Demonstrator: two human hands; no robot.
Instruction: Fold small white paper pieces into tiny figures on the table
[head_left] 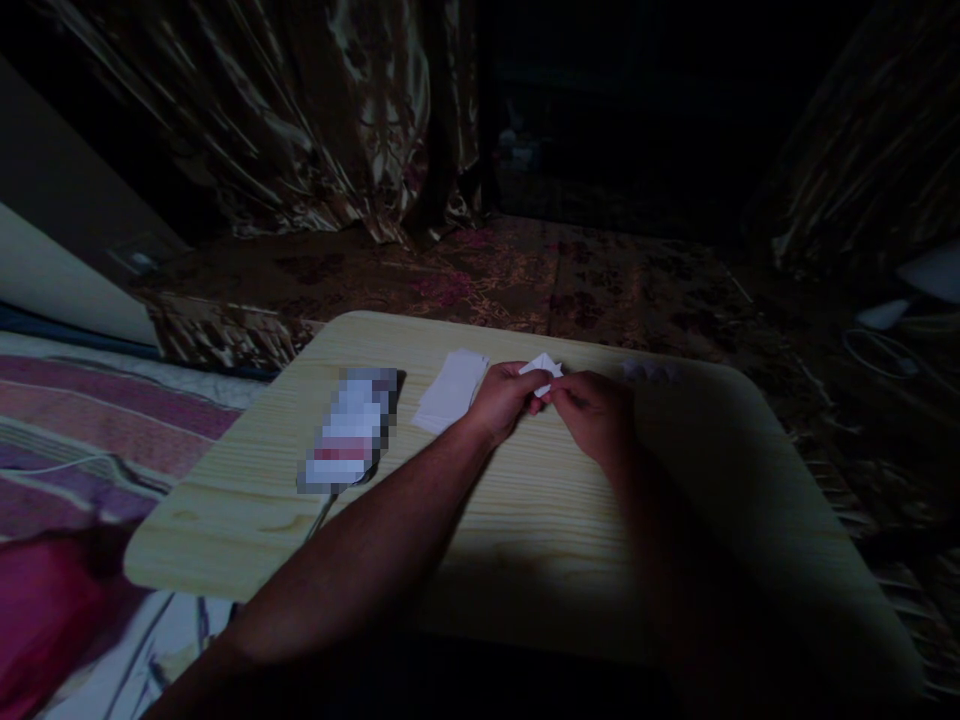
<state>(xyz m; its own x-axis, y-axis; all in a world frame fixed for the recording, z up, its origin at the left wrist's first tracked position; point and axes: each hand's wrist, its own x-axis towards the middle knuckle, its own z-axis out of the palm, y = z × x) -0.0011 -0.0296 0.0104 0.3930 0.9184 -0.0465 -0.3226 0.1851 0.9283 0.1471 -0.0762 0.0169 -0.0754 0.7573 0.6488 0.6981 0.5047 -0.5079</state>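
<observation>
Near the far side of a small wooden table point(487, 500), my left hand point(504, 398) is closed around a folded piece of white paper point(543, 370). The thumb lies over the paper, which shows creases and pointed corners. My right hand point(596, 408) pinches the right edge of the same paper between its fingertips. Just left of my left hand lies a stack of white paper sheets point(451, 388), slightly fanned. Right of my right hand, several small pale folded-looking pieces point(651, 371) sit in a row in shadow; their exact kind is unclear.
A phone-shaped device point(349, 430), blurred out, lies on the table's left with a cable point(321, 515) running from its near end. Striped bedding point(112, 410) borders the left. Patterned curtains point(375, 110) hang beyond. A white lamp-like object point(885, 312) stands at the right.
</observation>
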